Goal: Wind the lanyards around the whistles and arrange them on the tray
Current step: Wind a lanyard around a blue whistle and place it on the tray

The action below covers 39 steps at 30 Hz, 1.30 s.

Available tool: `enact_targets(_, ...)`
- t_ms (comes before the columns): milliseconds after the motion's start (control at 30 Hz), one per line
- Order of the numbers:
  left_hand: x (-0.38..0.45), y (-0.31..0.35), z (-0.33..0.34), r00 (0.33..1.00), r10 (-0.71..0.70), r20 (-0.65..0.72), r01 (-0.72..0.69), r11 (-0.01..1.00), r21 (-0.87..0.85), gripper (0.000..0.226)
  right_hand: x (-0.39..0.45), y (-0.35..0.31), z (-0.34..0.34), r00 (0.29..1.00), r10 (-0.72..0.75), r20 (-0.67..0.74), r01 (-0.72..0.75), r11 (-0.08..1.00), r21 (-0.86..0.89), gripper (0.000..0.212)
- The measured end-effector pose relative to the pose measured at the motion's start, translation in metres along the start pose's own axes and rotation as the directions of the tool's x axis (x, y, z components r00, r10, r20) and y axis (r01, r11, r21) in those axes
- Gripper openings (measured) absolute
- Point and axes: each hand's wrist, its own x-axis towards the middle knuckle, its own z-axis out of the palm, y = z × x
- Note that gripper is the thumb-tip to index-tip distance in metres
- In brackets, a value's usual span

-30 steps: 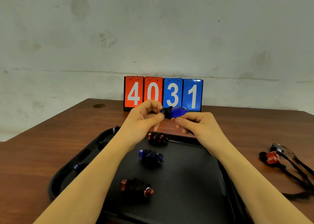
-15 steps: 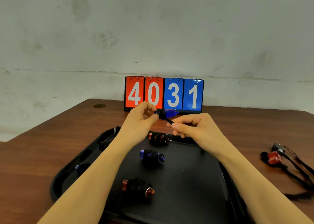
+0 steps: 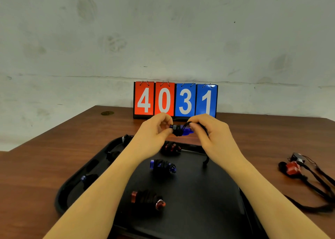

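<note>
My left hand (image 3: 154, 132) pinches one end of a blue whistle (image 3: 186, 132) above the far edge of the black tray (image 3: 208, 202). A few turns of black lanyard (image 3: 178, 130) wrap the whistle. My right hand (image 3: 210, 132) pinches the lanyard just above the whistle, and the cord's loose end hangs below my right wrist. On the tray lie wound whistles: a red one (image 3: 171, 147) at the back, a blue one (image 3: 162, 166) in the middle, a red one (image 3: 147, 199) in front. Along the tray's left side, further wound whistles show partly behind my left arm.
A red whistle (image 3: 291, 168) with its black lanyard unwound lies on the wooden table to the right of the tray, beside a small dark whistle (image 3: 297, 157). A flip scoreboard (image 3: 175, 101) reading 4031 stands at the table's back edge against the wall.
My right hand has swung from below the whistle up over it, carrying the lanyard round. More black cord now covers the blue whistle. My left hand stays where it was.
</note>
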Motion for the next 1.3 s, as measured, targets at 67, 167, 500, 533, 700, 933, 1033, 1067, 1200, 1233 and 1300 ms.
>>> enact_targets(67, -0.002, 0.0, 0.0, 1.0, 0.016, 0.017, -0.016, 1.0, -0.001, 0.015, 0.0, 0.001, 0.0, 0.997, 0.077, -0.007, -0.077, 0.995, 0.059, 0.018)
enact_targets(167, -0.004, 0.003, 0.0, 0.998, 0.047, 0.041, -0.047, 0.999, -0.007, 0.015, 0.0, 0.002, 0.0, 0.989, 0.146, -0.02, -0.142, 0.98, 0.142, 0.016)
enact_targets(500, -0.008, 0.007, 0.0, 0.987, 0.084, 0.138, -0.072, 0.993, -0.093, 0.014, 0.003, -0.001, -0.008, 0.928, 0.37, 0.035, -0.346, 0.826, 0.444, 0.009)
enact_targets(533, -0.008, 0.008, 0.0, 0.985, 0.091, 0.147, -0.074, 0.991, -0.113, 0.014, 0.004, -0.001, -0.01, 0.915, 0.398, 0.059, -0.374, 0.787, 0.49, 0.009)
enact_targets(700, -0.008, 0.01, -0.002, 0.986, 0.101, 0.136, -0.066, 0.968, -0.242, 0.02, 0.007, 0.002, -0.014, 0.849, 0.507, 0.149, -0.483, 0.63, 0.608, 0.008)
enact_targets(933, -0.008, 0.014, -0.005, 0.995, 0.052, 0.086, -0.003, 0.872, -0.49, 0.019, 0.006, -0.002, -0.011, 0.865, 0.455, 0.211, -0.481, 0.633, 0.607, 0.018)
enact_targets(1033, -0.006, 0.014, -0.003, 0.998, -0.014, 0.059, 0.043, 0.844, -0.535, 0.017, 0.003, -0.006, -0.006, 0.881, 0.402, 0.251, -0.467, 0.647, 0.603, 0.014)
enact_targets(1067, -0.006, 0.014, -0.003, 0.998, -0.04, 0.047, 0.059, 0.84, -0.54, 0.016, 0.002, -0.007, -0.004, 0.888, 0.376, 0.265, -0.458, 0.66, 0.596, 0.013)
enact_targets(1200, -0.004, 0.013, -0.002, 0.993, -0.121, 0.011, 0.111, 0.86, -0.499, 0.014, 0.001, -0.01, -0.002, 0.906, 0.316, 0.281, -0.422, 0.721, 0.55, 0.013)
enact_targets(1233, -0.003, 0.012, -0.002, 0.991, -0.135, 0.001, 0.12, 0.87, -0.478, 0.013, 0.001, -0.01, -0.003, 0.909, 0.312, 0.277, -0.415, 0.737, 0.533, 0.013)
enact_targets(1300, -0.002, 0.009, -0.002, 0.986, -0.16, -0.035, 0.128, 0.886, -0.446, 0.014, 0.001, -0.012, -0.004, 0.91, 0.3, 0.285, -0.409, 0.756, 0.511, 0.012)
